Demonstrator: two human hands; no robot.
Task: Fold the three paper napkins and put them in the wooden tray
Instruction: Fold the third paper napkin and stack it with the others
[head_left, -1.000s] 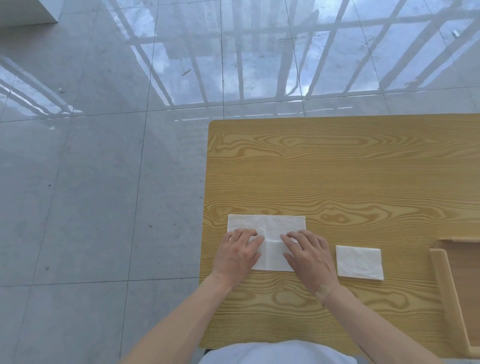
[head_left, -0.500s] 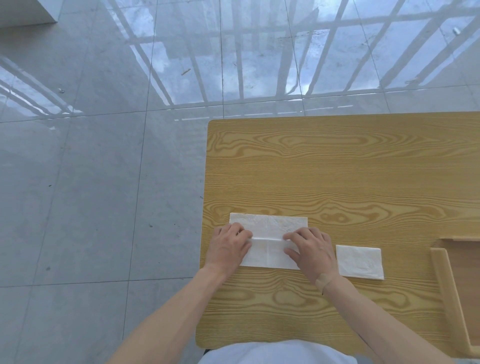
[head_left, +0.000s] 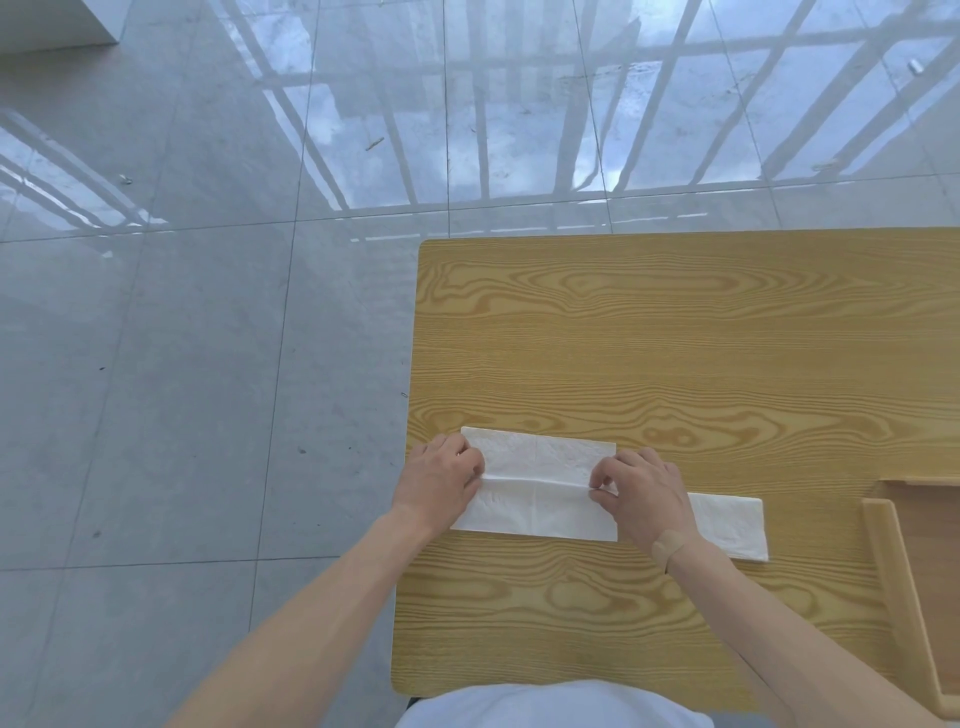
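Observation:
A white paper napkin (head_left: 540, 483) lies flat near the table's left front corner, with a horizontal crease across its middle. My left hand (head_left: 441, 480) pinches the left end of that crease with curled fingers. At the right end of the crease, my right hand (head_left: 641, 496) pinches the paper between thumb and fingertips. A smaller folded napkin (head_left: 732, 525) lies just right of my right hand, partly hidden by it. The wooden tray (head_left: 885, 577) sits at the right edge of the view, cut off by the frame. I can see only these two napkins.
The wooden table (head_left: 675, 338) ends just left of the napkin, with grey tiled floor (head_left: 182, 364) beyond that edge. A skin-coloured plaster sits on my right wrist.
Both hands slid apart from the middle of the napkin out to its left and right ends along the crease. Their fingers went from flat on the paper to curled and pinching.

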